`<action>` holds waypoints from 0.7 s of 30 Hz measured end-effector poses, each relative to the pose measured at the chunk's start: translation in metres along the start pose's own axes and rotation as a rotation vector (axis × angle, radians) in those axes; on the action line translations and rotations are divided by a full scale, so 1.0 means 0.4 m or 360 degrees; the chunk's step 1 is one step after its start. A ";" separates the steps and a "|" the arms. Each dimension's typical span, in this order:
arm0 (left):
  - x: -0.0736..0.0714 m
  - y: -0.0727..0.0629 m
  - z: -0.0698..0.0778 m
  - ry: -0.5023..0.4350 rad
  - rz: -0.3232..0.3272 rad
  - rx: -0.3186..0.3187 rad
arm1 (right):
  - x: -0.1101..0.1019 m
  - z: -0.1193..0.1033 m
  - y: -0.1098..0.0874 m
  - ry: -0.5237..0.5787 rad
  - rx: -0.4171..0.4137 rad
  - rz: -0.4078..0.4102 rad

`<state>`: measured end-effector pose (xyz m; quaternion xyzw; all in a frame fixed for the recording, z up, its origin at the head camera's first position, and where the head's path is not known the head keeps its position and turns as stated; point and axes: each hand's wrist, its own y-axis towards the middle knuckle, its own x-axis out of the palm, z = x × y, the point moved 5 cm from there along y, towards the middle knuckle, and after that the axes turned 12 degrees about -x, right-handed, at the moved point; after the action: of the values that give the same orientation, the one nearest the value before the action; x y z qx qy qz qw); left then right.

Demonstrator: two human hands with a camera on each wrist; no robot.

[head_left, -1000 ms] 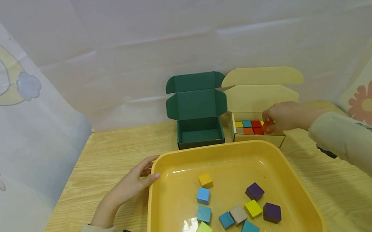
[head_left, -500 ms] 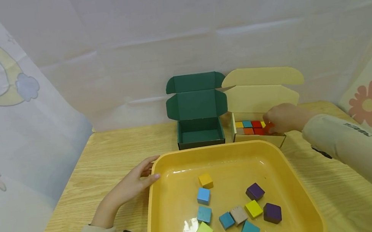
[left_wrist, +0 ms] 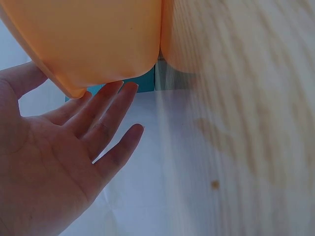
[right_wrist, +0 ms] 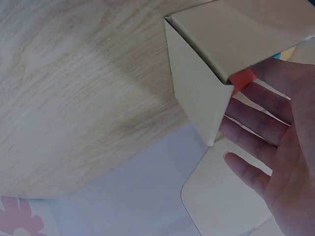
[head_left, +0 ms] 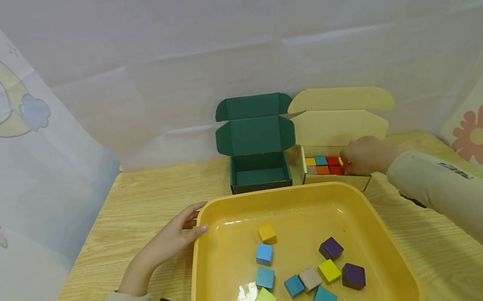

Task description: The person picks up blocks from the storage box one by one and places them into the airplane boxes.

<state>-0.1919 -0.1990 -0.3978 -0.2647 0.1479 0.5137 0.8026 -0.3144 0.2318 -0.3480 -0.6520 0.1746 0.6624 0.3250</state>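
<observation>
My left hand [head_left: 170, 235] rests on the left rim of the yellow tray [head_left: 196, 270], thumb over the edge and fingers fairly straight along the outside wall. In the left wrist view, those fingers [left_wrist: 106, 110] are spread, their tips near the tray's wall. At the back right my right hand [head_left: 369, 153] reaches into the right end of the cream cardboard box [head_left: 334, 178], pinching a red block [right_wrist: 242, 78] that shows at the box edge in the right wrist view. Beside it in the box sit several coloured blocks, including a teal one [head_left: 321, 161] and an orange one [head_left: 322, 170].
A green box [head_left: 261, 187] stands with its lid raised, left of the cream one. Several loose cubes lie in the tray, among them a purple cube [head_left: 353, 276] and a light blue cube [head_left: 264, 254]. A cloth backdrop [head_left: 212, 49] hangs behind the table.
The right hand has sunk lower into the cream box's right end with the red block, which shows less now. Its forearm has shifted left. The left hand and tray have stayed put.
</observation>
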 end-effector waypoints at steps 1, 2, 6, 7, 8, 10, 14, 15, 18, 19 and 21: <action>0.000 0.000 -0.001 0.0000 0.0001 0.0001 | 0.002 -0.001 0.001 -0.0009 -0.0014 0.0020; 0.000 0.001 -0.002 -0.0003 0.0001 0.0004 | 0.005 -0.001 0.002 -0.0012 -0.0021 0.0038; 0.000 0.002 -0.003 -0.0018 -0.0006 0.0012 | 0.014 -0.002 0.005 -0.0039 -0.0059 0.0101; 0.001 0.002 -0.004 -0.0021 -0.0008 0.0012 | 0.017 -0.001 0.007 -0.0047 -0.0057 0.0109; 0.001 0.002 -0.004 -0.0022 -0.0008 0.0013 | 0.019 0.001 0.008 -0.0056 -0.0058 0.0118; 0.001 0.002 -0.004 -0.0018 -0.0006 0.0011 | 0.024 0.005 0.011 -0.0070 -0.0050 0.0126; 0.001 0.002 -0.005 -0.0003 0.0004 0.0004 | 0.029 0.013 0.016 -0.0081 -0.0036 0.0128; 0.001 0.002 -0.005 -0.0001 0.0006 0.0003 | 0.029 0.014 0.017 -0.0080 -0.0030 0.0124; 0.001 0.002 -0.006 0.0000 0.0007 0.0009 | 0.029 0.019 0.020 -0.0078 -0.0018 0.0122; 0.001 0.002 -0.006 0.0000 0.0007 0.0011 | 0.028 0.020 0.020 -0.0078 -0.0014 0.0125; 0.001 0.002 -0.005 0.0006 0.0011 0.0009 | 0.030 0.024 0.023 -0.0084 -0.0004 0.0136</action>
<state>-0.1924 -0.1997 -0.3999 -0.2630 0.1518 0.5157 0.8012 -0.3269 0.2341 -0.3607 -0.6267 0.1928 0.6929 0.3000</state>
